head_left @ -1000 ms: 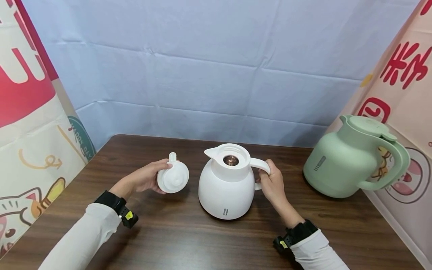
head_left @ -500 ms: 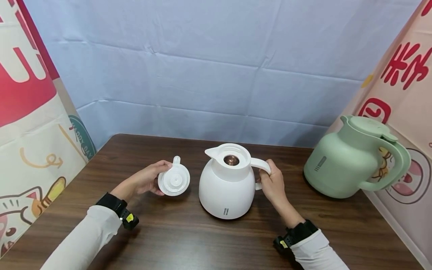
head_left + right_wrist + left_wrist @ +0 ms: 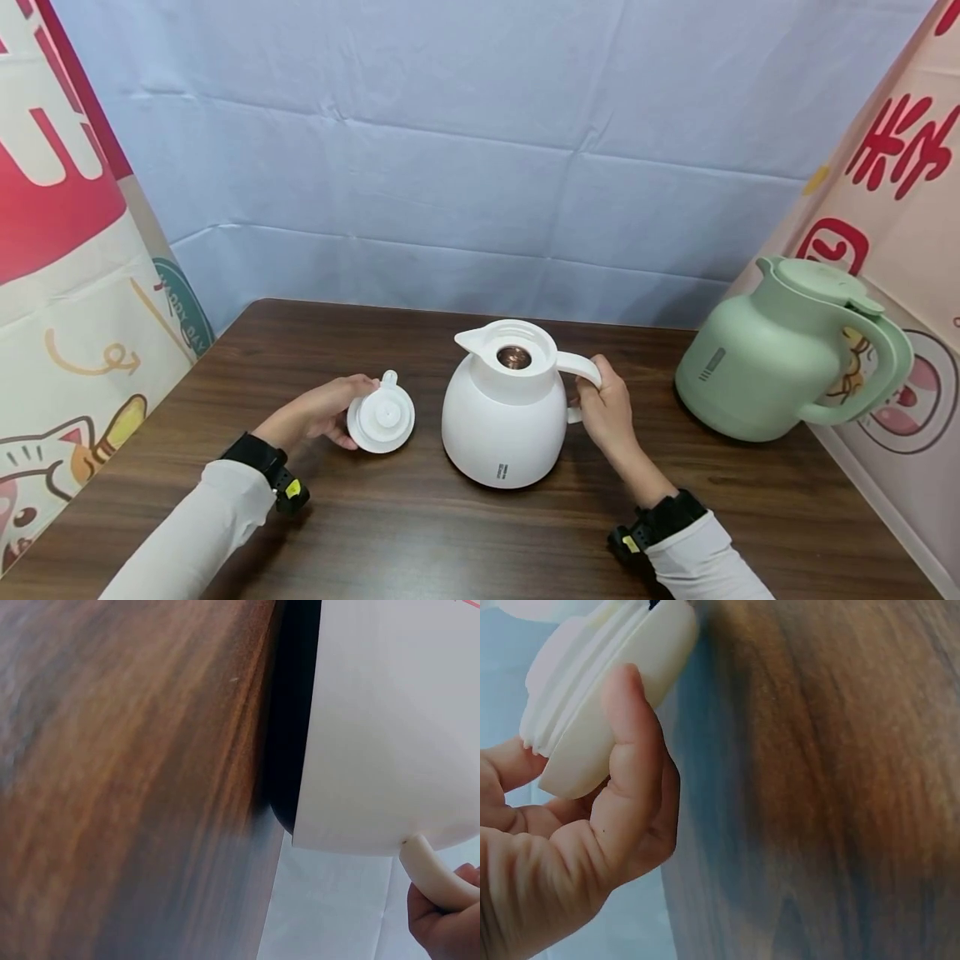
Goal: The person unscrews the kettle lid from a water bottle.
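A white thermos jug [image 3: 504, 429] stands upright on the wooden table, its round mouth uncovered and its spout toward the left. My right hand [image 3: 606, 408] grips the jug's handle [image 3: 579, 367]; in the right wrist view, fingers wrap round the lower end of that handle [image 3: 435, 877]. To the left of the jug, my left hand [image 3: 322, 412] pinches a white lid [image 3: 382, 419] by its edge, the stepped side facing up and a small tab pointing away. The left wrist view has the lid [image 3: 592, 697] between thumb and fingers, its ridged part visible.
A green thermos jug [image 3: 765, 358] with its lid on stands at the right side of the table [image 3: 420, 533]. Pale blue cloth [image 3: 450, 167] hangs behind, and printed cloths flank the table on both sides.
My left hand has lowered the lid a little toward me and the table, its tilt shifting slightly along the way. My right hand and the white jug have stayed put.
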Demonstrator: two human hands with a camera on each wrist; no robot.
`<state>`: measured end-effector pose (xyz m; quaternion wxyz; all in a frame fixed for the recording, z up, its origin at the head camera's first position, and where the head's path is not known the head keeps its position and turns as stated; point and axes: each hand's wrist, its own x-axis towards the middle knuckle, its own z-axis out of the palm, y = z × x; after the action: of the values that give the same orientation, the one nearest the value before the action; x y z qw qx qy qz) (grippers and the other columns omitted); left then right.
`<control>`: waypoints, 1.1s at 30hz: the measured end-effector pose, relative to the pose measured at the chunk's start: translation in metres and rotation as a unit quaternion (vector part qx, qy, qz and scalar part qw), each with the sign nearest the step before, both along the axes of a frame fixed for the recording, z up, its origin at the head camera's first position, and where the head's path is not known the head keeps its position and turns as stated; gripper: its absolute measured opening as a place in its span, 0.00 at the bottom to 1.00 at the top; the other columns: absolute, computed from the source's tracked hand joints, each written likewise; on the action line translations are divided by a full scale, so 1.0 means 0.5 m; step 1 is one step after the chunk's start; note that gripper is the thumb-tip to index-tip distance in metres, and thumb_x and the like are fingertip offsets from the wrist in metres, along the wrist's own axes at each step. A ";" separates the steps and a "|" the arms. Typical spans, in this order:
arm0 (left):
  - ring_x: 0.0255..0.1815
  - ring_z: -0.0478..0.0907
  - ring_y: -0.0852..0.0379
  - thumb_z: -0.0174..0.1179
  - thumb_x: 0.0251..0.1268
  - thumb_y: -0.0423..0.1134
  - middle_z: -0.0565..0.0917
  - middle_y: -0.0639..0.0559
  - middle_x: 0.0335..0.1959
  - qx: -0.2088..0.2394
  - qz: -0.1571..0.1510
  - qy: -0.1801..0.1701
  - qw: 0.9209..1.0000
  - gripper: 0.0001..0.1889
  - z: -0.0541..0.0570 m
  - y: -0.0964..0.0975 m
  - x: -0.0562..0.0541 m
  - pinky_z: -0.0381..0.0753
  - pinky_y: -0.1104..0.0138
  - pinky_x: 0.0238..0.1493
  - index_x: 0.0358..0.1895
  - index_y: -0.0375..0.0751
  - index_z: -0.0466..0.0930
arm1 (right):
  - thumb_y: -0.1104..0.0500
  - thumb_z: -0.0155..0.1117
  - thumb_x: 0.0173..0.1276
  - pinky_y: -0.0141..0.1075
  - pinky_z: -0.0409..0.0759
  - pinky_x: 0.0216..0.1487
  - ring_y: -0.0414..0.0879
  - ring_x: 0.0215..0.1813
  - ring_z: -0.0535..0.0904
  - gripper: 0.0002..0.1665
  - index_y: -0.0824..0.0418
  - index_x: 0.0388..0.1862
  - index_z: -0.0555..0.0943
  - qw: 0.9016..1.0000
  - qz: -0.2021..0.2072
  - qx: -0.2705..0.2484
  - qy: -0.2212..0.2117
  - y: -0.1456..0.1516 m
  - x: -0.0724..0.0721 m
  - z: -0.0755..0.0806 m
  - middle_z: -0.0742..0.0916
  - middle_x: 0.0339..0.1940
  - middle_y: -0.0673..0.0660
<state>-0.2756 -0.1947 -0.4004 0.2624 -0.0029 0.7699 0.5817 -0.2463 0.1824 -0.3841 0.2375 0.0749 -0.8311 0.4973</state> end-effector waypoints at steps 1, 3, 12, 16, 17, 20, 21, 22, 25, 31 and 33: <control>0.27 0.77 0.47 0.40 0.74 0.50 0.74 0.39 0.37 -0.005 0.001 -0.001 1.000 0.22 -0.002 0.001 0.000 0.79 0.59 0.22 0.59 0.38 0.64 | 0.73 0.45 0.63 0.38 0.75 0.23 0.61 0.24 0.77 0.07 0.66 0.27 0.70 1.000 0.001 0.000 0.000 0.000 0.000 0.000 0.77 0.20 0.62; 0.28 0.77 0.47 0.40 0.74 0.49 0.74 0.39 0.37 -0.014 0.003 -0.001 1.000 0.22 -0.005 0.003 0.000 0.80 0.58 0.22 0.60 0.36 0.64 | 0.72 0.45 0.63 0.38 0.75 0.23 0.61 0.24 0.77 0.08 0.65 0.27 0.70 1.000 0.000 0.002 0.003 -0.001 0.001 0.000 0.77 0.20 0.62; 0.26 0.77 0.47 0.39 0.74 0.48 0.73 0.37 0.41 -0.060 0.053 0.010 0.997 0.25 -0.010 0.019 0.005 0.80 0.59 0.23 0.63 0.31 0.64 | 0.73 0.45 0.63 0.39 0.74 0.24 0.60 0.24 0.77 0.07 0.65 0.28 0.70 1.000 -0.001 0.010 0.005 0.002 0.005 -0.004 0.76 0.19 0.59; 0.27 0.77 0.47 0.39 0.75 0.48 0.74 0.37 0.39 -0.069 0.067 0.017 0.995 0.27 -0.016 0.024 0.007 0.80 0.60 0.24 0.64 0.27 0.60 | 0.73 0.44 0.63 0.38 0.74 0.24 0.61 0.25 0.77 0.07 0.66 0.29 0.70 1.000 0.004 0.006 0.002 0.003 0.007 -0.004 0.76 0.20 0.63; 0.27 0.77 0.47 0.39 0.75 0.48 0.74 0.37 0.39 -0.070 0.069 0.019 0.995 0.28 -0.018 0.024 0.008 0.80 0.60 0.24 0.65 0.26 0.59 | 0.73 0.44 0.63 0.38 0.74 0.24 0.61 0.26 0.77 0.07 0.66 0.29 0.70 1.000 0.004 0.005 0.001 0.003 0.008 -0.004 0.76 0.20 0.64; 0.27 0.77 0.47 0.39 0.75 0.47 0.73 0.35 0.43 -0.077 0.073 0.030 0.994 0.29 -0.024 0.025 0.009 0.80 0.60 0.24 0.66 0.23 0.55 | 0.73 0.44 0.64 0.38 0.75 0.25 0.61 0.26 0.78 0.07 0.66 0.30 0.70 1.000 0.005 0.006 -0.001 0.003 0.009 -0.003 0.76 0.20 0.65; 0.28 0.77 0.47 0.39 0.75 0.46 0.72 0.34 0.45 -0.082 0.072 0.036 0.993 0.29 -0.026 0.025 0.009 0.80 0.60 0.24 0.66 0.22 0.54 | 0.73 0.44 0.64 0.38 0.75 0.25 0.61 0.26 0.78 0.07 0.66 0.30 0.70 1.000 0.005 0.005 -0.002 0.003 0.009 -0.002 0.76 0.20 0.65; 0.28 0.77 0.47 0.39 0.75 0.46 0.72 0.32 0.47 -0.086 0.072 0.042 0.993 0.29 -0.027 0.024 0.009 0.80 0.60 0.24 0.66 0.22 0.53 | 0.73 0.44 0.63 0.38 0.75 0.25 0.61 0.26 0.78 0.07 0.66 0.29 0.70 1.000 0.005 0.005 -0.001 0.003 0.009 -0.002 0.76 0.21 0.65; 0.30 0.77 0.46 0.41 0.75 0.46 0.70 0.30 0.51 -0.119 0.073 0.066 0.988 0.29 -0.026 0.026 0.012 0.80 0.60 0.23 0.65 0.22 0.55 | 0.73 0.44 0.63 0.38 0.76 0.25 0.61 0.26 0.78 0.08 0.65 0.29 0.70 1.000 0.005 0.006 0.001 0.003 0.009 0.000 0.76 0.20 0.64; 0.30 0.76 0.46 0.44 0.73 0.43 0.73 0.33 0.44 -0.170 0.076 0.114 0.976 0.23 -0.021 0.028 0.018 0.80 0.61 0.21 0.59 0.25 0.67 | 0.73 0.44 0.63 0.39 0.75 0.25 0.60 0.25 0.77 0.08 0.64 0.29 0.70 1.000 0.006 0.011 0.004 0.002 0.009 0.000 0.76 0.19 0.57; 0.29 0.76 0.47 0.45 0.72 0.43 0.74 0.35 0.41 -0.171 0.074 0.126 0.974 0.22 -0.023 0.026 0.017 0.80 0.61 0.21 0.57 0.26 0.69 | 0.73 0.45 0.63 0.38 0.75 0.25 0.59 0.25 0.77 0.08 0.64 0.29 0.70 1.000 0.004 0.013 0.004 0.002 0.009 -0.001 0.76 0.19 0.57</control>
<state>-0.2670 -0.1815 -0.4118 0.1150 -0.0311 0.8828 0.4544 -0.2418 0.1835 -0.3844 0.2376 0.0833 -0.8361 0.4874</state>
